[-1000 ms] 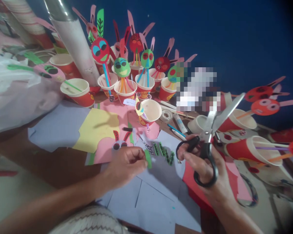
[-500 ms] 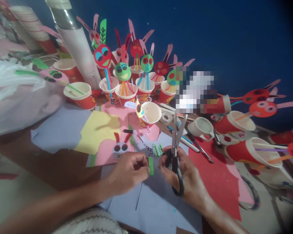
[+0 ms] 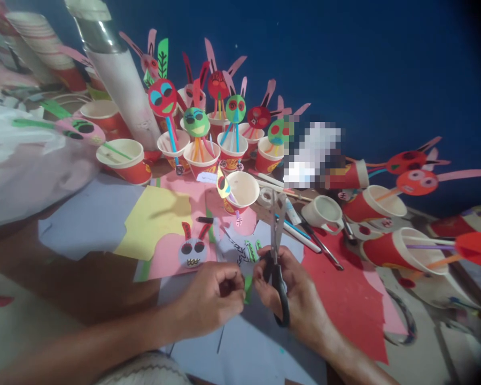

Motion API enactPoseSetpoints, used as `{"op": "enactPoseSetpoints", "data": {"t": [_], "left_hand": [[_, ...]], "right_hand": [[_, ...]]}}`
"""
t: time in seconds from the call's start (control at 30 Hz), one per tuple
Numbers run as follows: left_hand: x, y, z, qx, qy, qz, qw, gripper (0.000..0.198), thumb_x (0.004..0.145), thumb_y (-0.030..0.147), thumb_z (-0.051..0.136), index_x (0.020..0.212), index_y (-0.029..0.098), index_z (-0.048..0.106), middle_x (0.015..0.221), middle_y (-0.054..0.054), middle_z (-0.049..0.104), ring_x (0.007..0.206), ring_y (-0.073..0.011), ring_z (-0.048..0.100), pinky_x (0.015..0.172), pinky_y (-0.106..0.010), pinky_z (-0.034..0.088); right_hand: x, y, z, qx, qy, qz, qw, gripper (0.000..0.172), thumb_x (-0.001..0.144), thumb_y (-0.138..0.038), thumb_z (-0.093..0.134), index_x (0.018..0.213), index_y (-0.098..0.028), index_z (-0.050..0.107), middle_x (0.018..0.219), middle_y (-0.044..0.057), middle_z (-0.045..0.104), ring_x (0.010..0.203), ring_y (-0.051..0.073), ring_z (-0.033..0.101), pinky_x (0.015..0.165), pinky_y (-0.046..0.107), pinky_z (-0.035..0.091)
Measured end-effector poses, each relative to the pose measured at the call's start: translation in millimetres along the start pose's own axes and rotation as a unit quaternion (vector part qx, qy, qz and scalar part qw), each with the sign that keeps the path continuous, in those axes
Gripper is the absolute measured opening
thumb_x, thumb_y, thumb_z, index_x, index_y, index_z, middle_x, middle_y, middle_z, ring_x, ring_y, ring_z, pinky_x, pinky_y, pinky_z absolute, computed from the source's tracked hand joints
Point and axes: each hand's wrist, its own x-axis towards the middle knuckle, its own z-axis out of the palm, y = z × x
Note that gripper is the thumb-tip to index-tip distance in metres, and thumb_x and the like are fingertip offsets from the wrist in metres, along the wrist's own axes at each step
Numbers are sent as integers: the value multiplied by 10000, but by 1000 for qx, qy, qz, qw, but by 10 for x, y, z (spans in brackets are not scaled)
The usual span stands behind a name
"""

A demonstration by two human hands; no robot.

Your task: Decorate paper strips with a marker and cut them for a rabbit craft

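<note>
My left hand (image 3: 214, 297) has thumb and fingers pinched on a small strip of green paper (image 3: 247, 289), whose end sticks out toward the right hand. Black-handled scissors (image 3: 279, 227) are in my right hand (image 3: 291, 289), blades pointing away from me and nearly together, apart from the green strip. Just beyond the hands lie green paper pieces with black drawn marks (image 3: 251, 250). A pale blue paper face (image 3: 193, 249) with red ears and dark eyes rests on pink paper to the left.
Behind stand several red paper cups (image 3: 241, 193) with paper-faced figures on straws. A white mug (image 3: 323, 212), a paintbrush (image 3: 324, 248) and red paper (image 3: 340, 299) are at the right. Yellow paper (image 3: 154, 224), a plastic bag (image 3: 28, 166) and a tall bottle (image 3: 120, 85) are leftward.
The scissor blades have drawn closer together. The green strip has tilted beside my left fingers. The whole view has shifted slightly.
</note>
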Motion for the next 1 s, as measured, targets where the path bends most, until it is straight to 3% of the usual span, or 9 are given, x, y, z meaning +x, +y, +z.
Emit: {"op": "enactPoseSetpoints", "data": {"t": [0.13,0.3,0.73,1.0], "left_hand": [[-3,21,15,10,2,-5,1000,79,643,192,477,579,180,433,549,47,391,551,-99,348,514,-227,281],[-1,15,27,20,-5,-20,1000,69,645,180,475,585,179,442,550,45,404,552,-101,362,508,-222,285],[-5,0,13,28,-12,0,1000,72,673,164,474,604,177,457,578,40,426,564,-101,372,519,-224,294],[2,25,1,21,-14,13,1000,133,721,213,483,600,184,434,578,46,391,572,-106,355,524,-227,290]], "right_hand": [[-7,45,-2,-12,3,-18,1000,318,728,-148,641,990,-247,493,794,-22,564,692,126,554,650,244,470],[-22,75,-2,-74,9,-46,996,247,773,-149,565,996,-235,503,785,-10,557,672,131,553,611,249,479],[-9,115,-15,-107,11,-67,992,315,735,-113,583,1011,-243,502,852,7,571,759,155,590,674,273,500],[-22,15,-2,-60,2,-34,998,306,723,-157,594,996,-230,475,791,3,553,664,138,552,528,235,461]]}}
